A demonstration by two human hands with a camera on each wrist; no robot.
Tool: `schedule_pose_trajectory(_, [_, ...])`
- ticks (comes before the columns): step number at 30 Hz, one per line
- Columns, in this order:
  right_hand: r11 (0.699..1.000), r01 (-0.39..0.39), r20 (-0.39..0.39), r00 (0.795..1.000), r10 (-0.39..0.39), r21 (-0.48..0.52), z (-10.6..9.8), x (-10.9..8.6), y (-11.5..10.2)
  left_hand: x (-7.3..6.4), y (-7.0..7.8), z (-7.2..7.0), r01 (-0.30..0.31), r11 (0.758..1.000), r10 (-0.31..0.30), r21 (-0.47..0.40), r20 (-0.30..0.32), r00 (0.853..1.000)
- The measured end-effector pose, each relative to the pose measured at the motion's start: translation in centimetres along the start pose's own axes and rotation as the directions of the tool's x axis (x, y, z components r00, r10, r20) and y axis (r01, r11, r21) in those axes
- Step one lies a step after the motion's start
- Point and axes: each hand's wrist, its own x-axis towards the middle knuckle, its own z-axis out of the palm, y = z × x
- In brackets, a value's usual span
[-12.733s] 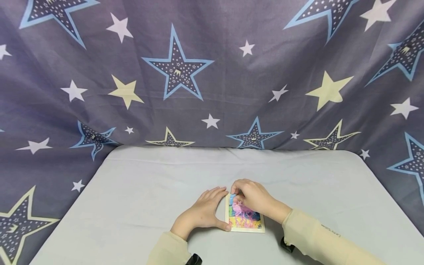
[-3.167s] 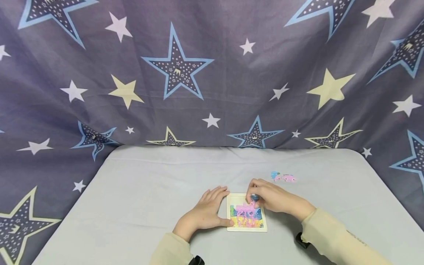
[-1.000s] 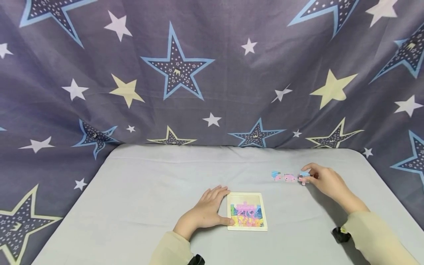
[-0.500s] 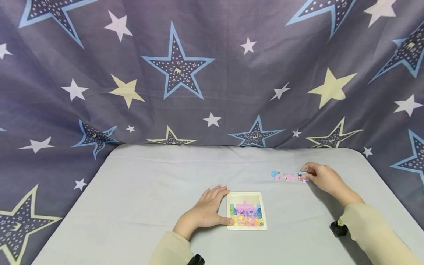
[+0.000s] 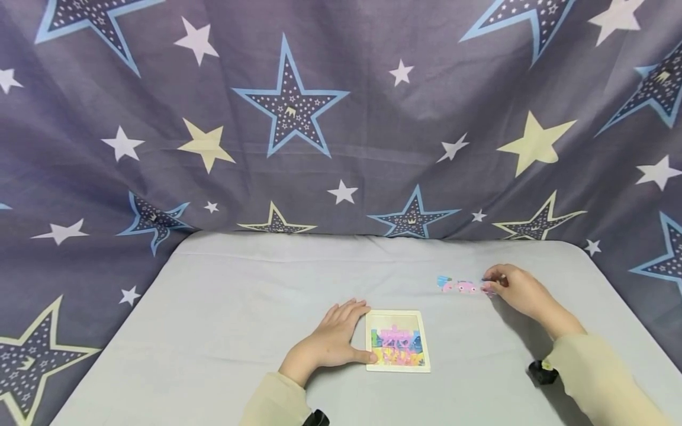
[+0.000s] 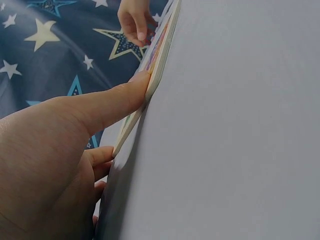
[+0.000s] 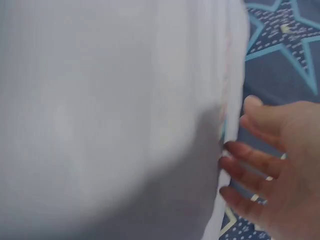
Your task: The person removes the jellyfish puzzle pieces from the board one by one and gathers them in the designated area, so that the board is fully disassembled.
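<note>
A jigsaw puzzle frame (image 5: 424, 343) with a pale rim lies flat on the cloth. Pink, blue and yellow pieces fill its lower part; its upper part is a bare backing. My left hand (image 5: 329, 343) rests at the frame's left side, thumb on the near corner, forefinger at the far corner, fingers straight. Beyond and to the right, a pink puzzle piece (image 5: 487, 289) lies partly hidden under the fingertips of my right hand (image 5: 519, 290). In the right wrist view the right hand's thumb and fingers stand apart, with nothing between them.
To the left of the right hand, a blue-and-pink piece (image 5: 444, 284) and a pink piece with eyes (image 5: 466, 287) lie in a row. A light grey cloth (image 5: 240, 307) covers the table. A star-printed curtain (image 5: 341, 142) hangs behind.
Since the earliest frame, three pieces have moved from the frame's top to a row at right. Over the last half second, my right fingers have loosened from the third piece. The left hand has stayed.
</note>
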Motion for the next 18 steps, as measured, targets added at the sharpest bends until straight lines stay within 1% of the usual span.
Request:
schedule_pose_trajectory(6, [0.999,-0.005,-0.033,0.999,0.006,0.033,0.3,-1.1,-2.3,0.0,0.0,0.0,-0.016,1.0,0.016,0.0,0.001,1.0])
schedule_pose_trajectory(11, [0.995,0.055,-0.062,0.997,-0.049,0.085,1.2,-1.7,-4.6,0.0,0.0,0.0,-0.024,1.0,0.024,0.0,-0.005,1.0])
schedule_pose_trajectory(15, [0.978,0.108,-0.047,0.994,-0.101,0.176,2.2,-2.0,-6.7,0.0,-0.1,0.0,-0.018,1.0,0.018,0.0,-0.005,1.0])
schedule_pose_trajectory(18, [0.969,0.121,-0.034,0.993,-0.116,0.216,3.0,-2.3,-8.2,0.1,-0.2,0.1,-0.017,1.0,0.016,-0.011,-0.006,1.0])
